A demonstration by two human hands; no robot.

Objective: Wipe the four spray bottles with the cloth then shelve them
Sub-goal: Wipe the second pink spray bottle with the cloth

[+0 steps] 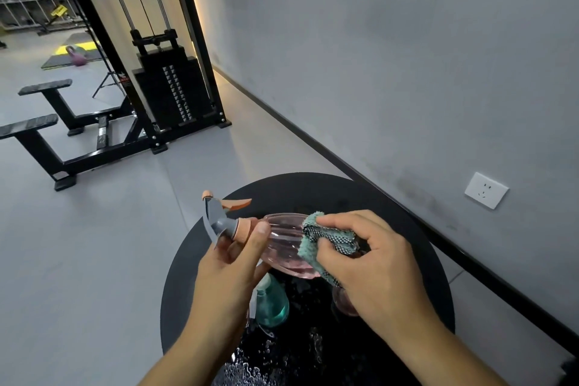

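Low in the middle of the frame the person holds a pink spray bottle (pixel 283 244) on its side above a round black table (pixel 313 191), its long axis running left to right, with the grey and orange spray head (pixel 219 216) pointing toward the left edge and the base hidden under the cloth. The left hand (pixel 232 263) is curled round the neck just behind the head; the right hand (pixel 366 257) is bunched on a teal cloth (pixel 316 247) and presses it against the right half of the body, so the right hand is the one placed to wipe along the bottle toward the neck while the left steadies or turns it. The pink bottle looks partly filled with clear liquid (I can't tell how much). Beneath the hands a teal bottle (pixel 272 304) stands on the table, also seeming to hold liquid, and a second pinkish one (pixel 344 304) peeks out under the right wrist; a fourth I cannot find. The tabletop near the bottom edge is wet with droplets. I'd say the wiping is still in its early part, with no shelf visible nearby.
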